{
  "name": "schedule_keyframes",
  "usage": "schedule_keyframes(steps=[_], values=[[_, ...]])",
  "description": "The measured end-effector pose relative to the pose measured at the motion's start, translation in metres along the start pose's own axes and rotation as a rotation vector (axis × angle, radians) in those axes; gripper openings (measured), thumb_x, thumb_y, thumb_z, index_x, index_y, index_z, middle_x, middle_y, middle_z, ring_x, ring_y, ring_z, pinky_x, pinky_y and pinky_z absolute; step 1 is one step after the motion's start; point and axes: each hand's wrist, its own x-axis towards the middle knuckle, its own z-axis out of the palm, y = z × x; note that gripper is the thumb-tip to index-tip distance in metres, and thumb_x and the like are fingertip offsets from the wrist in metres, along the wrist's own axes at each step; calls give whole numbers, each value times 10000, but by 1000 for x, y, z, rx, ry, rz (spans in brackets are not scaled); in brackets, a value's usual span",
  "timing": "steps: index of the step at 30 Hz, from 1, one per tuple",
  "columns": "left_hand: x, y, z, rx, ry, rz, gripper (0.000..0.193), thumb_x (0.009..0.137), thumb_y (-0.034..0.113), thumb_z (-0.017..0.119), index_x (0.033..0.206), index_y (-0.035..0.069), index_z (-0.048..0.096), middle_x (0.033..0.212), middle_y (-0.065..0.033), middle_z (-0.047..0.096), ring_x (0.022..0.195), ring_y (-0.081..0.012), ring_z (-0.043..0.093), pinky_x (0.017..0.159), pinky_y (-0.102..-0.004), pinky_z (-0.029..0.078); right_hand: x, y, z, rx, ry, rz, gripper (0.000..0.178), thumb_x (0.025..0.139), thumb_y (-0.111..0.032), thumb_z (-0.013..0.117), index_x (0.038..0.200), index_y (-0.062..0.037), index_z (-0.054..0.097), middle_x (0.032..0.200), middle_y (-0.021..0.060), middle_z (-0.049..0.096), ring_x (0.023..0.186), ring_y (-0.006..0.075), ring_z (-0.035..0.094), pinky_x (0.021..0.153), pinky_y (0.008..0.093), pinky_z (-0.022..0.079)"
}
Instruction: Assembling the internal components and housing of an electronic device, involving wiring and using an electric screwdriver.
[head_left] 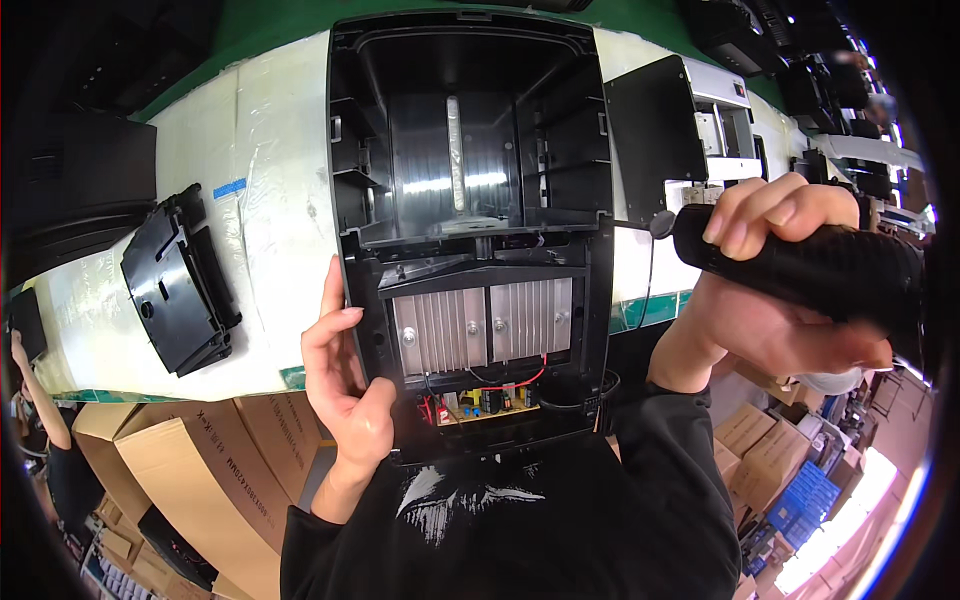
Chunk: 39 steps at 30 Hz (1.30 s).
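Observation:
A tall black plastic housing (600, 320) lies on the work table in front of me, its hollow cavity facing up. In its near part sit two finned metal heat sinks (445, 330), a circuit board (490, 403) and red and black wires (515, 384). My left hand (350, 390) is at the housing's left edge, index finger stretched along the side, the other fingers and thumb bent against it. Raised to the right of the housing, my right hand (770, 270) is wrapped around a thick black cylindrical tool (830, 265). A small round grey end (662, 224) shows at the tool's left.
Stacked black plastic panels (180, 285) lie left on the film-covered table (275, 150). To the right stands a black and white unit (665, 130). Cardboard boxes (210, 480) are below the table's left edge, a blue crate (803, 495) lower right. Another person's arm (45, 400) shows far left.

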Motion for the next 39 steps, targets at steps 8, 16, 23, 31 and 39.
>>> schedule_keyframes(steps=[8,16,23,31,39], values=[[2,-2,2,-7,0,11,639,498,-171,315,1099,13,426,1448,-292,235,1388,-356,195,1117,-399,148,-13,16,2,-30,85,-18,884,718,-853,322,857,5,485,649,87,494,544,155,497,518,275,437],[-1,-3,4,1,1,13,620,499,-174,320,1081,11,426,1450,-298,229,1388,-362,190,1114,-400,144,-23,27,12,14,113,-78,874,702,-849,357,854,3,481,642,75,485,538,149,497,497,263,431],[1,-3,4,-44,-8,25,616,515,-187,330,1084,27,431,1446,-303,234,1388,-372,182,1115,-410,141,-17,35,6,112,78,-42,922,627,-871,383,870,13,481,706,91,534,541,166,543,512,281,481],[3,0,3,3,-22,50,638,506,-156,336,1110,25,429,1450,-279,246,1391,-351,187,1123,-403,135,-22,41,5,131,186,-66,841,764,-804,348,870,14,515,660,85,508,554,177,512,531,287,428],[1,0,3,0,-24,42,663,511,-129,344,1151,24,426,1458,-246,256,1392,-325,198,1127,-390,135,-10,-55,-27,136,163,-95,741,746,-752,467,849,-20,509,686,62,498,585,159,507,610,273,434]])
